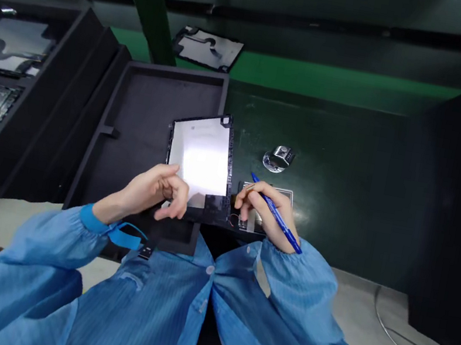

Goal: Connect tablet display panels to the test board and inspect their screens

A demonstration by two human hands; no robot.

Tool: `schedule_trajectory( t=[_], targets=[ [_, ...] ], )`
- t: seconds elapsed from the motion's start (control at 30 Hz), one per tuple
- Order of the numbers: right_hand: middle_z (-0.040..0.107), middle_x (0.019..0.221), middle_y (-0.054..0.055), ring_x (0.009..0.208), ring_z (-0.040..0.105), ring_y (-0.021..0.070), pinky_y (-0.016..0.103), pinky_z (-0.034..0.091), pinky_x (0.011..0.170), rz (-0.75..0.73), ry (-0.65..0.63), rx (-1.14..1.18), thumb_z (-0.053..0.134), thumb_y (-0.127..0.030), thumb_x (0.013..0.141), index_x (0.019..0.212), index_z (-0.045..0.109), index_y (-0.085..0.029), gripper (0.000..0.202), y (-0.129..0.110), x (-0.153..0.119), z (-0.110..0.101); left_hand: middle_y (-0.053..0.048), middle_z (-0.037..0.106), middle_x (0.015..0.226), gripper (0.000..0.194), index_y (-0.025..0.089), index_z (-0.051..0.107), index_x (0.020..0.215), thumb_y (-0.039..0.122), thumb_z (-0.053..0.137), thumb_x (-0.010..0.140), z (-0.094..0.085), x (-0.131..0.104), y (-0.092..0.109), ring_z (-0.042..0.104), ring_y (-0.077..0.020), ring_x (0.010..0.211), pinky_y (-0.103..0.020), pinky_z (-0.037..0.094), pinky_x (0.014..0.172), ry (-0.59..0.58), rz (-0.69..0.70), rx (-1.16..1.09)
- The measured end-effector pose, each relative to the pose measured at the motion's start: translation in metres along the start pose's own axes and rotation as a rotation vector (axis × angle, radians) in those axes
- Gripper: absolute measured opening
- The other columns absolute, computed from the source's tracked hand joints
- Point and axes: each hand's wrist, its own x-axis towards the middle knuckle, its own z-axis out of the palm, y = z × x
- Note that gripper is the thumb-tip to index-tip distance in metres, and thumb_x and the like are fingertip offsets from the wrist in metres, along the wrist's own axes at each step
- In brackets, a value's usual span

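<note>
Two blue sleeves [50, 236], frame bottom. Left hand [154, 186], left of centre: half open, empty, over lower-left corner of one white panel [203, 147], centre. Right hand [267, 219], right of centre: fingers bent, gripping one blue pen [281, 224]. Two framed units [17, 37], far left.

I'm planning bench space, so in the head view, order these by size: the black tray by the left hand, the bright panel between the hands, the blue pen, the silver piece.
1. Black tray
2. Bright panel
3. Blue pen and silver piece, unranked: the pen is longer but thinner
</note>
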Motion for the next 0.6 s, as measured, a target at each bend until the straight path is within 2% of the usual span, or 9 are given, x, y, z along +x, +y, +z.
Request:
schedule_trajectory(
  t=[0.07, 0.1, 0.17, 0.23, 0.3, 0.4, 0.47, 0.53, 0.6],
  targets=[
    [0.068, 0.074, 0.001, 0.051, 0.057, 0.009, 0.024, 0.048, 0.05, -0.013, -0.004, -0.045, 0.064, -0.052, 0.096, 0.087, 0.065, -0.018, 0.036, -0.004, -0.001, 0.007, -0.008, 0.069, 0.06, 0.069, 0.018, 0.076, 0.069, 0.059, 0.029, 0.1, 0.004, -0.006, -0.003, 0.064, -0.0233, 0.063, -0.042, 0.054, 0.08, 0.133, 0.064, 0.147],
    [0.068, 0.074, 0.001, 0.05, 0.056, 0.0089, 0.024, 0.048, 0.05, -0.017, -0.008, -0.059, 0.064, -0.052, 0.096, 0.088, 0.065, -0.018, 0.035, -0.005, -0.002, 0.01, -0.01, 0.074, 0.071, 0.069, 0.018, 0.077, 0.074, 0.06, 0.029, 0.1, 0.005, -0.007, -0.005, 0.068, -0.0252, 0.074, -0.043, 0.053, 0.089, 0.188, 0.099, 0.194],
    [0.067, 0.073, 0.001, 0.05, 0.055, 0.0091, 0.024, 0.047, 0.05, -0.017, -0.017, -0.065, 0.064, -0.052, 0.096, 0.087, 0.065, -0.018, 0.035, -0.007, -0.002, 0.014, -0.01, 0.076, 0.076, 0.071, 0.018, 0.078, 0.077, 0.06, 0.026, 0.1, 0.001, -0.008, -0.008, 0.069, -0.0262, 0.082, -0.045, 0.046, 0.105, 0.243, 0.137, 0.217],
    [0.067, 0.072, 0.0, 0.05, 0.056, 0.0091, 0.024, 0.047, 0.051, -0.016, -0.026, -0.051, 0.064, -0.052, 0.096, 0.086, 0.065, -0.018, 0.035, -0.008, -0.001, 0.017, -0.009, 0.075, 0.069, 0.075, 0.018, 0.078, 0.074, 0.058, 0.022, 0.101, -0.006, -0.007, -0.01, 0.07, -0.0261, 0.078, -0.046, 0.04, 0.113, 0.234, 0.132, 0.19],
    [0.067, 0.072, 0.0, 0.05, 0.056, 0.0088, 0.024, 0.047, 0.052, -0.023, -0.033, -0.044, 0.063, -0.049, 0.097, 0.086, 0.065, -0.018, 0.033, -0.007, 0.0, 0.018, -0.01, 0.074, 0.07, 0.075, 0.017, 0.078, 0.076, 0.06, 0.022, 0.1, -0.015, -0.005, -0.012, 0.07, -0.0269, 0.078, -0.047, 0.042, 0.11, 0.2, 0.108, 0.155],
    [0.068, 0.073, 0.0, 0.05, 0.055, 0.0087, 0.024, 0.046, 0.052, -0.027, -0.029, -0.053, 0.061, -0.047, 0.099, 0.087, 0.065, -0.018, 0.031, -0.004, 0.001, 0.017, -0.014, 0.077, 0.082, 0.073, 0.014, 0.078, 0.09, 0.063, 0.025, 0.097, -0.028, -0.003, -0.012, 0.07, -0.0293, 0.085, -0.046, 0.05, 0.094, 0.189, 0.051, 0.073],
    [0.068, 0.072, 0.0, 0.049, 0.055, 0.0088, 0.024, 0.046, 0.051, -0.02, -0.022, -0.051, 0.061, -0.048, 0.099, 0.087, 0.065, -0.018, 0.032, -0.001, 0.002, 0.017, -0.015, 0.077, 0.085, 0.071, 0.013, 0.077, 0.096, 0.062, 0.027, 0.097, -0.034, -0.001, -0.012, 0.07, -0.0302, 0.087, -0.044, 0.051, 0.087, 0.164, 0.031, 0.021],
    [0.067, 0.071, 0.0, 0.049, 0.055, 0.0088, 0.024, 0.045, 0.05, -0.01, -0.02, -0.046, 0.061, -0.049, 0.098, 0.087, 0.065, -0.018, 0.033, -0.001, 0.002, 0.017, -0.013, 0.072, 0.072, 0.068, 0.013, 0.077, 0.086, 0.059, 0.028, 0.097, -0.034, -0.001, -0.011, 0.067, -0.0291, 0.081, -0.043, 0.049, 0.085, 0.107, 0.024, 0.009],
    [0.067, 0.071, 0.0, 0.049, 0.054, 0.0088, 0.024, 0.045, 0.049, -0.004, -0.02, -0.048, 0.062, -0.048, 0.098, 0.087, 0.065, -0.018, 0.032, -0.003, 0.002, 0.018, -0.008, 0.061, 0.058, 0.061, 0.015, 0.072, 0.07, 0.055, 0.034, 0.097, -0.028, -0.002, -0.008, 0.061, -0.0256, 0.071, -0.04, 0.046, 0.079, 0.054, -0.001, 0.037]
  ],
)
